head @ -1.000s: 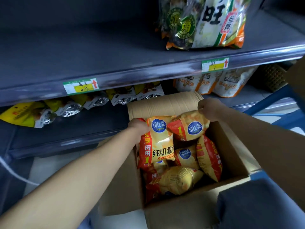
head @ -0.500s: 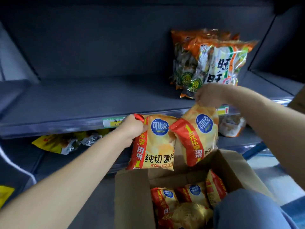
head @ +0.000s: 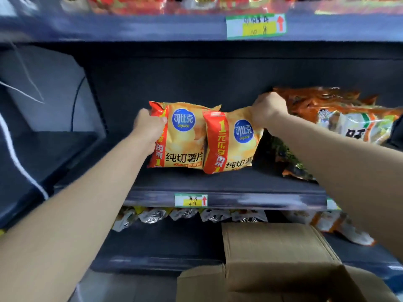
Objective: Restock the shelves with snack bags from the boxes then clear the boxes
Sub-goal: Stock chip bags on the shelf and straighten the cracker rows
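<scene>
Dark blue-grey metal shelving (head: 218, 182) fills the view, 3 boards one above another, with a plain dark back panel (head: 174, 73). A green-edged price label (head: 191, 200) with a red arrow sits on the middle board's front edge, a larger label (head: 256, 26) on the top board's edge. Pale grey floor (head: 122, 286) shows under the lowest board's left corner. The light is dim.

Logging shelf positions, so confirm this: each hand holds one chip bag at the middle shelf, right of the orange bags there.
Wrong side. The head view shows both chip bags left of the orange bags, not right. The rest stands: the left hand grips the left bag, the right hand the right bag, at the middle shelf.
</scene>
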A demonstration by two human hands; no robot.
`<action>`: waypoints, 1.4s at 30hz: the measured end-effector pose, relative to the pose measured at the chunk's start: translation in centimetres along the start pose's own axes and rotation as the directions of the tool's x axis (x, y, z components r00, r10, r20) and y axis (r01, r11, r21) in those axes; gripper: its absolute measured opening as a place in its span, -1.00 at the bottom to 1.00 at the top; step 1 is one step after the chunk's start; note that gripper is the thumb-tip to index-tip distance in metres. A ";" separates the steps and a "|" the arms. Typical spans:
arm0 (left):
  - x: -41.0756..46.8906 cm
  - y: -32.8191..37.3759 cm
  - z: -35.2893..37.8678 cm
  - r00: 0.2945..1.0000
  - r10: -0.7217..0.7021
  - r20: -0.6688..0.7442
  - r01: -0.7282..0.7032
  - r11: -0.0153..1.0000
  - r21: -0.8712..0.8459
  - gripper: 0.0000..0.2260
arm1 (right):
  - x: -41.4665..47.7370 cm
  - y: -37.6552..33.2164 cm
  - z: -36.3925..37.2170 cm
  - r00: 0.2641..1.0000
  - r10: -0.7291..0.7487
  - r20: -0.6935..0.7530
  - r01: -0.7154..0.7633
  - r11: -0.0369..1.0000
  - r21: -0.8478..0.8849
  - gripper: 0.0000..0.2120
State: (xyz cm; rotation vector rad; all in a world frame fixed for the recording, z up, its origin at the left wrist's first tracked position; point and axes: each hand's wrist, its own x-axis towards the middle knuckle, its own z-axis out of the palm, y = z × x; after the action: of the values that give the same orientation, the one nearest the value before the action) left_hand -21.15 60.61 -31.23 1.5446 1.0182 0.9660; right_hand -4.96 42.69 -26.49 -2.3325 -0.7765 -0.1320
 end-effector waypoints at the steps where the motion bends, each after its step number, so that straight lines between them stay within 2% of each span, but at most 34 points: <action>1: 1.0 -0.2 0.1 0.999 0.011 -0.040 -0.011 1.000 -0.003 -0.84 | 0.5 -0.5 0.9 0.999 0.025 0.023 -0.025 0.999 0.034 -0.78; 5: 4.8 -2.1 0.0 0.990 0.008 -0.139 -0.011 1.000 -0.022 -0.94 | 3.1 -1.8 4.7 0.996 0.086 -0.027 -0.083 0.990 0.111 -0.78; 8: 7.6 -3.8 0.1 0.988 -0.009 -0.151 0.005 1.000 -0.031 -0.96 | 5.3 -2.2 6.9 0.991 0.132 -0.036 -0.122 0.972 0.201 -0.78; 12: 10.9 -5.3 0.5 0.989 -0.013 -0.149 0.009 1.000 -0.026 -0.84 | 7.9 -1.8 9.9 0.990 0.132 -0.044 -0.112 0.944 0.310 -0.75; 14: 11.8 -6.0 0.8 0.991 -0.027 -0.128 0.022 0.999 -0.041 -0.77 | 8.7 -0.9 11.8 0.989 0.136 -0.058 -0.098 0.895 0.435 -0.68; 16: 12.1 -6.8 1.0 0.999 -0.028 -0.032 0.025 0.995 -0.093 -0.69 | 8.7 0.1 13.5 0.994 0.103 -0.021 -0.072 0.817 0.572 -0.39; 18: 12.0 -7.9 1.1 0.989 -0.049 0.141 0.063 0.994 -0.094 -0.45 | 8.3 1.0 15.0 0.997 0.048 0.066 -0.079 0.756 0.649 -0.01; 20: 12.0 -9.1 1.3 0.962 -0.075 0.262 0.072 0.997 0.022 -0.20 | 8.4 1.6 16.5 0.992 0.019 0.124 -0.093 0.774 0.627 0.13; 22: 12.5 -9.8 1.6 0.959 -0.081 0.272 0.063 0.995 0.076 -0.12 | 8.7 2.0 17.9 0.992 0.035 0.122 -0.101 0.800 0.591 0.07; 26: 14.2 -9.9 2.0 0.977 0.013 0.212 -0.039 0.993 0.116 -0.28 | 8.9 2.1 19.5 0.997 0.051 0.061 -0.072 0.902 0.425 -0.22; 29: 15.2 -10.2 2.8 0.995 0.087 0.053 -0.099 0.950 0.295 -0.34 | 9.0 2.3 19.6 0.997 0.065 0.047 -0.077 0.941 0.329 -0.29; 31: 15.3 -10.3 3.4 0.994 0.103 -0.026 -0.084 0.915 0.396 -0.36 | 9.0 2.4 19.6 0.997 0.039 0.070 -0.061 0.930 0.362 -0.31; 37: 15.5 -10.1 5.5 0.995 0.058 -0.086 -0.031 0.958 0.286 -0.31 | 9.6 2.7 20.4 0.982 0.001 0.191 -0.083 0.902 0.423 -0.38; 42: 15.0 -10.7 6.4 0.997 0.077 -0.031 -0.070 0.979 0.189 -0.23 | 9.4 3.9 20.3 0.969 -0.005 0.248 -0.099 0.909 0.405 -0.38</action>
State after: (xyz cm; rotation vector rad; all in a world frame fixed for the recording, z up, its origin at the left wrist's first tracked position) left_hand -11.75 74.21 -41.56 1.7361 1.1116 0.9758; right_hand 2.72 57.73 -41.62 -1.9746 -0.7771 0.3219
